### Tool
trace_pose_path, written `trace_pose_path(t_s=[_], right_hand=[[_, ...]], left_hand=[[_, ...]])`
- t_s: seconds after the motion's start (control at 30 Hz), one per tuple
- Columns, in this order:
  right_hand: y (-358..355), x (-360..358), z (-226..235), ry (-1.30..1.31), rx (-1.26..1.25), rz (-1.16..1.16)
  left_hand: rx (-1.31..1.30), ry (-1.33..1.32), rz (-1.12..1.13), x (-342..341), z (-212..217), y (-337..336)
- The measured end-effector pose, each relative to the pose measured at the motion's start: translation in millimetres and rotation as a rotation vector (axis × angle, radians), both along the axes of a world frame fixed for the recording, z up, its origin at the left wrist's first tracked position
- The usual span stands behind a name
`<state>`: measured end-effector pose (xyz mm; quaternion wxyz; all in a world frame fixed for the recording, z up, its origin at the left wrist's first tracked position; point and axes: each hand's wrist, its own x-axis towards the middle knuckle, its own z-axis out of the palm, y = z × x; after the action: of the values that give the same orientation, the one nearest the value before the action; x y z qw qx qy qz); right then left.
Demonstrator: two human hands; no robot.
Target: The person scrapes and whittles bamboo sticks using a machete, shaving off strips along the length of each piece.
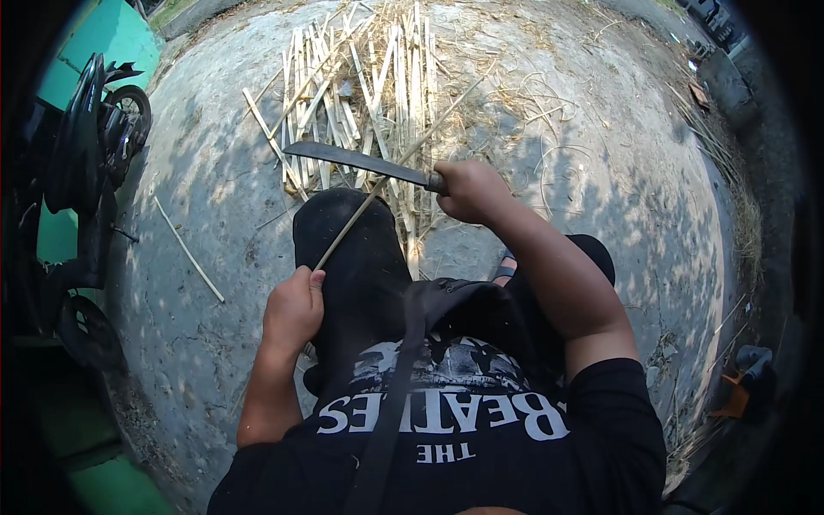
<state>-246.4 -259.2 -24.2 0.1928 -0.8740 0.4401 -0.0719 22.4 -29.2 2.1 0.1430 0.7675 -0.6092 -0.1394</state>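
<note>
My left hand point(293, 307) is closed round the near end of a long, thin bamboo strip point(352, 221). The strip slants away to the upper right, passing over my bent knee. In my right hand point(474, 192) is the handle of a machete point(356, 160), its dark blade pointing left. The blade crosses the strip a little beyond the knee and seems to touch it. Beneath and beyond them, a loose pile of pale split bamboo strips point(322, 94) lies on the ground, with thin shavings among it.
A motorbike point(86, 163) stands at the left beside a green wall point(64, 60). One loose strip point(189, 253) lies on the concrete ground point(197, 189). Curled shavings point(549, 112) are scattered right of the pile. More thin sticks point(708, 133) line the right edge, near an orange object point(730, 396).
</note>
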Motion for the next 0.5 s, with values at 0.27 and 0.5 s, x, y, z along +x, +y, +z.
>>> trace_pose_path(t_s=[0.27, 0.5], right_hand=[[-26, -13, -21, -0.117, 0.017, -0.135], [17, 12, -1, 0.020, -0.008, 0.091]], left_hand=[[-0.007, 0.043, 0.004, -1, 5, -4], [0.016, -0.051, 0.017, -8, 4, -2]])
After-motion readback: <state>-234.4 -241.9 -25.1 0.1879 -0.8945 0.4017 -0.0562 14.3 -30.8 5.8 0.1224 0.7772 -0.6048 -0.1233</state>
